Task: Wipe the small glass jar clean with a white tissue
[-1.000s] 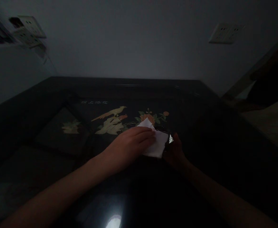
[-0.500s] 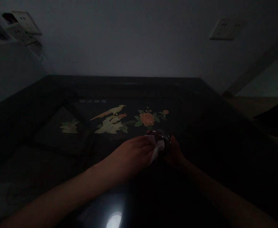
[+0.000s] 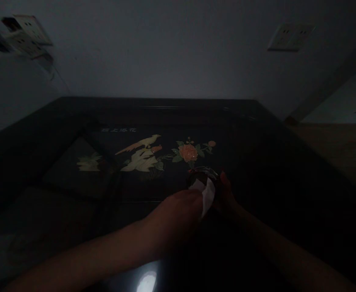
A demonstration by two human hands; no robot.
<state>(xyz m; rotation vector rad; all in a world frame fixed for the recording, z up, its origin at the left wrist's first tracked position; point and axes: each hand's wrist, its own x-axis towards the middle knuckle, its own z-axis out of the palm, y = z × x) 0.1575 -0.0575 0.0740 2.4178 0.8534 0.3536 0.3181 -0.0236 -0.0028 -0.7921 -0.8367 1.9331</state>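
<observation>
My left hand [image 3: 181, 209] is closed on a crumpled white tissue [image 3: 208, 196], which it holds at the near side of a dark, shiny round glass dish [image 3: 210, 172]. Part of the tissue lies against the dish's opening. My right hand [image 3: 225, 194] grips the dish from the right, thumb up along its rim; its other fingers are lost in shadow. The dish seems to be held over the dark glossy table [image 3: 245, 134], though the dim light hides whether it touches. Its exact kind is hard to make out.
The tabletop carries a picture of a bird [image 3: 143, 142] and a pink flower [image 3: 188, 153]. A pale wall [image 3: 166, 52] stands behind it, with a double socket [image 3: 290, 37] at right and more sockets [image 3: 33, 30] at left. A lamp's reflection [image 3: 146, 282] shines near the front.
My left hand has drawn nearer to me and lower with the tissue, uncovering more of the dish. My right hand stays nearly in place. A dark shape at the right edge is gone.
</observation>
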